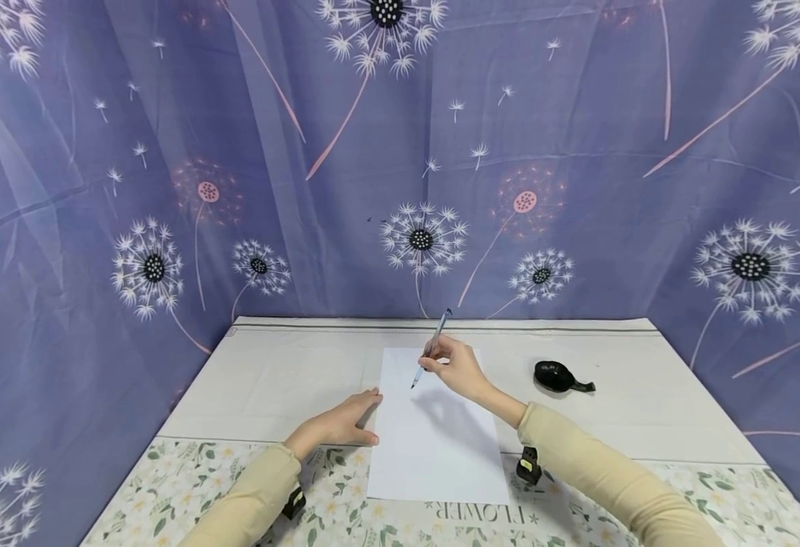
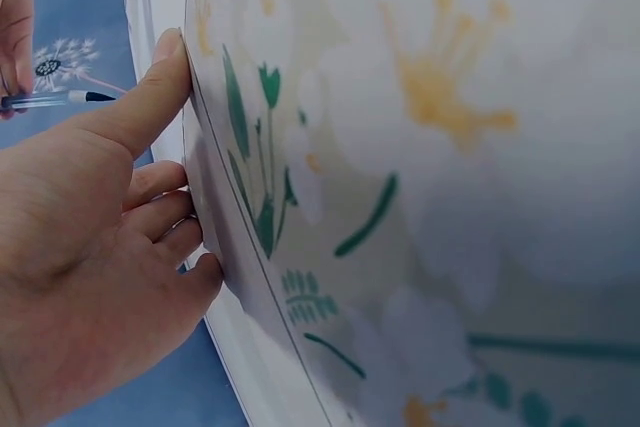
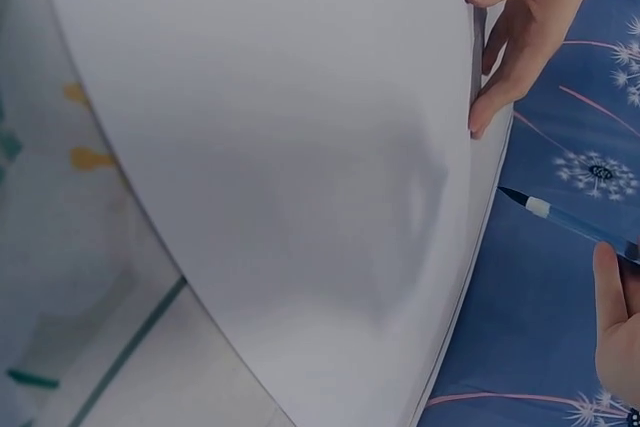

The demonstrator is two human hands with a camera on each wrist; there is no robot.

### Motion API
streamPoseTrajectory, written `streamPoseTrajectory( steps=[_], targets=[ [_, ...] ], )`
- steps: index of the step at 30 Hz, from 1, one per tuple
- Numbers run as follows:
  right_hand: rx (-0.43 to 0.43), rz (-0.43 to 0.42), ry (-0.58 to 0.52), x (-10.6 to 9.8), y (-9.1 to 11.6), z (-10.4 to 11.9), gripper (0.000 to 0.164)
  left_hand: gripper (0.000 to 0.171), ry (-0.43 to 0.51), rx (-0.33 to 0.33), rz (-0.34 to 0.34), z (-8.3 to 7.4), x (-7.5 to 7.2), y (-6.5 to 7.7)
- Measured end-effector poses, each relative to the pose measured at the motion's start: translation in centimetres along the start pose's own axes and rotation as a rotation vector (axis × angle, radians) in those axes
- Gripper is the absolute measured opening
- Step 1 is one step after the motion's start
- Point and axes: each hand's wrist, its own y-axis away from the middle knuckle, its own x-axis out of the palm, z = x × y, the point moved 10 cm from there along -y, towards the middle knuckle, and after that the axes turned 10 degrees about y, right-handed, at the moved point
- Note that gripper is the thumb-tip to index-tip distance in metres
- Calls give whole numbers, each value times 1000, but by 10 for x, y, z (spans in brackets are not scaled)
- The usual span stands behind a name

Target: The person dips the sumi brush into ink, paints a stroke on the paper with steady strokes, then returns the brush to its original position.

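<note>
Over white paper [image 1: 434, 471], right hand [image 1: 459, 370] is pinching a brush pen [image 1: 437, 333], long axis slanting, tip pointing down-left below the grip, butt above; left hand [image 1: 339, 424], loosely spread, is resting at paper's left edge.

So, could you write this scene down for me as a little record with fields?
Right grip: bare hand pinching a brush pen
Pen tip: dark, pointing down, raised off the paper
Left grip: bare hand, fingertips at the paper's left edge
Paper: white, no marks visible
Right of paper: black handled dish
Table covering: pale, floral nearest the person
Backdrop: bluish-purple, dandelion pattern
</note>
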Motion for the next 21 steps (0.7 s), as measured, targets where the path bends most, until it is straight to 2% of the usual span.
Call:
streamPoseTrajectory(
  steps=[10, 17, 21],
  targets=[
    [-42, 12, 16, 4, -1, 6, 12, 81, 12, -25, 9, -1, 0, 1],
    [-36, 38, 17, 22, -12, -26, 15, 82, 1, -29, 6, 2, 1, 1],
    [-52, 35, 33, 25, -12, -29, 14, 83, -3, -24, 9, 3, 1, 0]
  ],
)
